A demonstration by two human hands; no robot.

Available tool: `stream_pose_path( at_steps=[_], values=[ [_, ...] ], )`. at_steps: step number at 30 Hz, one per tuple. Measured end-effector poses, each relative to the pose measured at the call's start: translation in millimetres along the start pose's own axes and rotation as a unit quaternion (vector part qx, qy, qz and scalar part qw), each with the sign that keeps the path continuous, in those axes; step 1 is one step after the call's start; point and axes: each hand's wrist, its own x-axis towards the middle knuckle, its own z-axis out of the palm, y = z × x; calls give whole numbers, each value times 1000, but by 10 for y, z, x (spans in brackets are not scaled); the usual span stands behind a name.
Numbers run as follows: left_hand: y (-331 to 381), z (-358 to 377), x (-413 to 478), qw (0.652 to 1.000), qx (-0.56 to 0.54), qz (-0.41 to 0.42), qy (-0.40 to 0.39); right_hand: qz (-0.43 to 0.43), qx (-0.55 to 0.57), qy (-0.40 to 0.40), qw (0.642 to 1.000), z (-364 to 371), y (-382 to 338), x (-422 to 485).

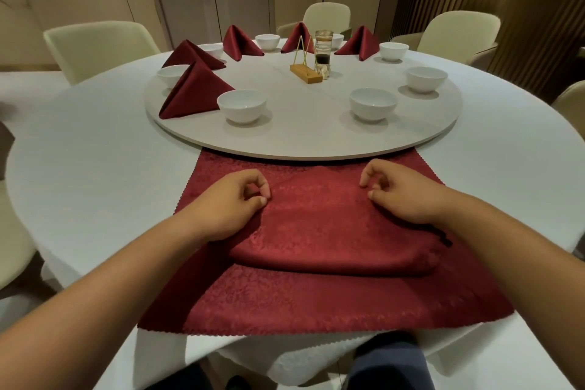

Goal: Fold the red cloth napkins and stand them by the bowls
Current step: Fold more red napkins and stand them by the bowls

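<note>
We pinch the folded red napkin [319,225] at lower centre, left hand [232,199] and right hand [397,191] narrowed on its upper layer (likely keeping the fold square).

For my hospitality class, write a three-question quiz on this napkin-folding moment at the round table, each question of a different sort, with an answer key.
1. Count: how many folded napkins already stand on the turntable?
2. True or false: the two bowls nearest the right hand already have napkins beside them.
3. Multiple choice: the hands rest on A) a bowl, B) a partly folded red napkin, C) the wooden stand.

Key
1. Five, the nearest at.
2. False: the bowls at and stand without napkins beside them.
3. B: the left hand and the right hand both lie on it, fingers curled.
</note>
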Motion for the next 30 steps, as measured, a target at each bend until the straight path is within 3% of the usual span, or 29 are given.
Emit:
stream_pose_path(
  at_steps=[4, 8, 12, 14, 17, 19, 23, 30],
  values=[
    [-13, -19, 181, 998, 57, -38, -18, 2, -87, -7, 996, 66, -37, 266],
    [-25, 36, 259, 990, 134, -35, 21, 18, -151, 5, 988, 169, -24, 396],
    [-62, 127, 229, 971, 224, 11, 82, 4, -182, 42, 982, 194, 39, 370],
    [-64, 133, 124, 961, 238, 86, 113, -32, -191, 73, 978, 174, 51, 263],
    [-26, 97, -168, 964, 150, 216, 44, -112, -105, 92, 984, 100, -52, -88],
    [-43, 77, -368, 958, 129, 257, -16, -152, -34, 40, 987, 72, -123, -387],
    [-188, 102, -507, 946, 161, 278, -50, -186, -51, -36, 981, 176, 41, -733],
    [-218, 154, -352, 942, 175, 285, -15, -222, -86, 24, 971, 267, 175, -646]
  ],
)
